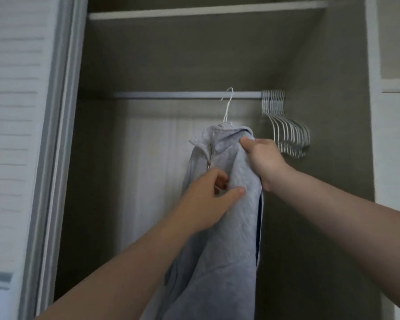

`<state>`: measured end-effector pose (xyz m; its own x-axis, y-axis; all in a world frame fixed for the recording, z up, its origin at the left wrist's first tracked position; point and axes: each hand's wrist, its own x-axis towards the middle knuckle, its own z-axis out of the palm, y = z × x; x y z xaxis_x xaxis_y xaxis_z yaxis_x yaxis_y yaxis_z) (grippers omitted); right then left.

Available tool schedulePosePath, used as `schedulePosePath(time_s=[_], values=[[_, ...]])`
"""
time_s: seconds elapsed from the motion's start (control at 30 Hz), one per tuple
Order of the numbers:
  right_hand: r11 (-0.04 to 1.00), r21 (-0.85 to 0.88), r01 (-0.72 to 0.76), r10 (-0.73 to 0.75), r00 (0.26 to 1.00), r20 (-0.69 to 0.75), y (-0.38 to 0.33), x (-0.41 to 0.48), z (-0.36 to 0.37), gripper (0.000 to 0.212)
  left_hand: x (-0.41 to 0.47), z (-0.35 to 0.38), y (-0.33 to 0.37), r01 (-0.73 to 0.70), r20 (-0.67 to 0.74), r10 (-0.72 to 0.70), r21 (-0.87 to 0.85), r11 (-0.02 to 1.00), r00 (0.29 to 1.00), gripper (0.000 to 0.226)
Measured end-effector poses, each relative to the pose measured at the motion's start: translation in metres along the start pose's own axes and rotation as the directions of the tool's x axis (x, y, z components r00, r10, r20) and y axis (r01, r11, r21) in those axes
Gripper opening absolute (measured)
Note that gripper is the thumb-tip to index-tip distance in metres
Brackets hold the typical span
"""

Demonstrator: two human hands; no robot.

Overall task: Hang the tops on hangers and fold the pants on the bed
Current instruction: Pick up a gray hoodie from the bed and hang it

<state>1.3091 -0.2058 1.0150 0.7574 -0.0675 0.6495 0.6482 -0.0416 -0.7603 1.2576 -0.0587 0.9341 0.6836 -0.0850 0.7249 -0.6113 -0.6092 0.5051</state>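
A light grey zip-neck top (226, 222) with a dark side stripe hangs on a white hanger (226, 107) in front of the closet rod (171, 95). The hanger's hook is at the height of the rod; whether it rests on the rod I cannot tell. My right hand (263, 160) grips the top's shoulder just below the collar. My left hand (208, 199) pinches the fabric at the chest, below the zip, thumb on the front and fingers curled behind.
A bunch of several empty white hangers (284, 125) hangs at the rod's right end. A white shelf (194, 12) runs above the rod. A louvred closet door (12, 135) stands at the left, a white frame (376, 135) at the right.
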Motion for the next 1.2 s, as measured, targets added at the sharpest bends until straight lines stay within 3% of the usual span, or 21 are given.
schedulePosePath(time_s=[0.07,0.17,0.23,0.3,0.4,0.73,0.9,0.97,1.03,1.1,1.2], values=[[1.000,0.009,0.008,-0.008,1.000,-0.008,-0.001,0.028,0.013,0.035,0.015,0.001,-0.001,0.011,0.000,-0.011,0.068,0.998,1.000,0.054],[1.000,0.023,0.009,-0.009,1.000,-0.007,0.001,0.073,0.035,0.019,0.039,0.006,-0.007,0.080,-0.001,-0.082,0.189,0.979,0.997,0.083],[0.998,0.057,-0.001,0.001,1.000,0.000,0.005,0.102,0.050,0.022,0.054,0.011,-0.012,0.128,-0.007,-0.131,0.263,0.956,0.991,0.096],[0.997,0.074,-0.036,0.037,0.999,-0.005,0.008,0.129,0.065,0.033,0.069,0.016,-0.020,0.143,-0.043,-0.137,0.346,0.927,0.990,0.077],[0.996,0.061,-0.064,0.064,0.998,0.003,0.013,0.160,0.086,0.033,0.090,0.012,-0.035,0.152,-0.109,-0.115,0.442,0.884,0.987,0.047],[0.995,0.009,-0.097,0.096,0.992,0.085,0.049,0.184,0.130,0.038,0.108,-0.018,-0.098,0.205,-0.108,-0.174,0.521,0.829,0.979,0.037],[0.980,-0.167,0.107,-0.083,0.986,0.141,0.052,0.163,0.135,0.018,0.095,-0.027,-0.114,0.192,-0.152,-0.130,0.527,0.828,0.980,0.029],[0.943,-0.278,0.180,-0.126,0.971,0.202,0.048,0.150,0.132,0.034,0.090,-0.031,-0.119,0.187,-0.180,-0.108,0.519,0.834,0.978,0.029],[0.888,-0.380,0.260,-0.180,0.956,0.233,0.044,0.137,0.130,0.036,0.085,-0.036,-0.122,0.192,-0.205,-0.097,0.518,0.833,0.974,0.033],[0.811,-0.464,0.357,-0.279,0.932,0.231,0.041,0.127,0.132,0.024,0.080,-0.040,-0.124,0.187,-0.242,-0.067,0.518,0.835,0.968,0.043],[0.712,-0.527,0.464,-0.417,0.883,0.213,0.036,0.119,0.140,0.030,0.073,-0.045,-0.125,0.110,-0.337,0.098,0.548,0.829,0.936,0.054]])
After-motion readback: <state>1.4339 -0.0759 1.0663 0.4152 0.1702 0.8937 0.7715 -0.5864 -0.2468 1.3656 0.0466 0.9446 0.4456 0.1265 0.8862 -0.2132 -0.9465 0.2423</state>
